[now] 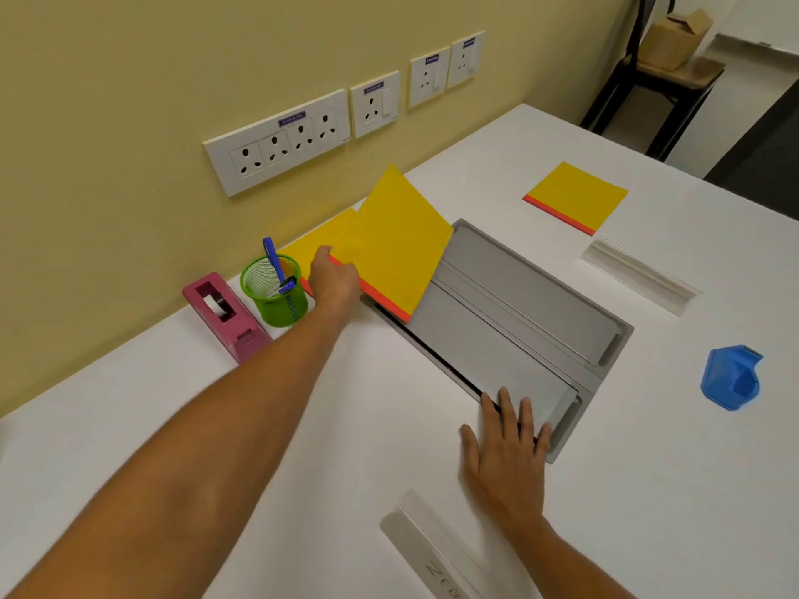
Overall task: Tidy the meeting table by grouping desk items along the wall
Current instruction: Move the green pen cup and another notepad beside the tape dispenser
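Observation:
My left hand (333,278) reaches to the wall and grips a yellow notepad with a red spine (402,239), which is tilted up over another yellow pad (311,248) lying flat by the wall. A green mesh pen cup (274,296) with blue pens and a pink tape dispenser (225,315) stand left of them along the wall. My right hand (503,451) rests flat, fingers spread, on the near end of the grey cable-box lid (519,313). A third yellow pad (577,196) lies further right. A blue dispenser (733,378) sits at the right.
The white table (346,425) has two white cable slots, one at the far right (640,274) and one at the near edge (432,551). Wall sockets (281,140) line the yellow wall. A black stand with a cardboard box (674,41) is beyond the table's far corner.

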The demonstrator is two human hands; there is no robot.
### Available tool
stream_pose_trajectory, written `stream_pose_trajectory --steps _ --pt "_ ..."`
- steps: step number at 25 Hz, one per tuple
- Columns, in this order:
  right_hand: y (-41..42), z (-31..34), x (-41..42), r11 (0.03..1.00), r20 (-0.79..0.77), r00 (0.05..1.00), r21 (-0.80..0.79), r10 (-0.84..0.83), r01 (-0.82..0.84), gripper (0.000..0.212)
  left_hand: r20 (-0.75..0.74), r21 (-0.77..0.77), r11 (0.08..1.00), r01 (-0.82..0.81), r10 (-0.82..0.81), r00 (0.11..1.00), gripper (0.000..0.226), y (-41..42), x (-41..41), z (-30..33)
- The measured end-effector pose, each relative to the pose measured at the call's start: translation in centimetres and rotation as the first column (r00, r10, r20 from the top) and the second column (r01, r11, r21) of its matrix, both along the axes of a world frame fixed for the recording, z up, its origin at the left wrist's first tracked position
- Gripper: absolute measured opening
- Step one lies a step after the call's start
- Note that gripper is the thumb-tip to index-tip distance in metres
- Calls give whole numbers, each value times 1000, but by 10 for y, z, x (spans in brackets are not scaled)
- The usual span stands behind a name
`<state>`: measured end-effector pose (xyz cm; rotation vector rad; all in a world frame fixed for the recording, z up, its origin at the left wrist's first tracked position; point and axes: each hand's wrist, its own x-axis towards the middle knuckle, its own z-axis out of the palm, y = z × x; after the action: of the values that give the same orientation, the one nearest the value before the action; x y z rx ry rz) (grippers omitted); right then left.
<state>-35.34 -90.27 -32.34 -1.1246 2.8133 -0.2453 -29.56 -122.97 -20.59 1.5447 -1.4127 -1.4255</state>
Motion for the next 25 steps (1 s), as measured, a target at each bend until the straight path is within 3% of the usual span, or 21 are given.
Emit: stream_pose_trajectory --steps 5,8,10,13,15,17,20,25 --pt "-4 1 0 1000 -26 1000 14 1 -1 72 244 -134 991 -8 41 969 58 -36 -25 1" --pt "-3 2 1 1000 -46 999 10 -5 6 71 394 -210 977 25 61 917 68 -41 -35 -15" --pt "-3 3 2 1000 -51 999 3 -7 8 69 574 -274 958 88 89 814 77 -37 -38 -27" --pt "-3 5 1 1000 -42 999 -12 -12 12 69 823 -342 791 506 -7 567 69 -17 -48 -58" --pt "-3 4 2 1000 -49 999 -9 -6 5 70 838 -268 673 689 -190 512 69 2 -59 -71" --pt "-3 2 2 1000 -57 998 -8 -5 4 72 847 -179 659 731 -275 455 76 12 -68 -80" --pt "-3 1 1 1000 -58 998 -20 -3 2 72 882 -115 642 758 -286 375 74 13 -68 -83" --pt "-3 1 0 1000 -54 999 -25 -1 0 74 892 -96 653 751 -278 356 62 6 -58 -83"
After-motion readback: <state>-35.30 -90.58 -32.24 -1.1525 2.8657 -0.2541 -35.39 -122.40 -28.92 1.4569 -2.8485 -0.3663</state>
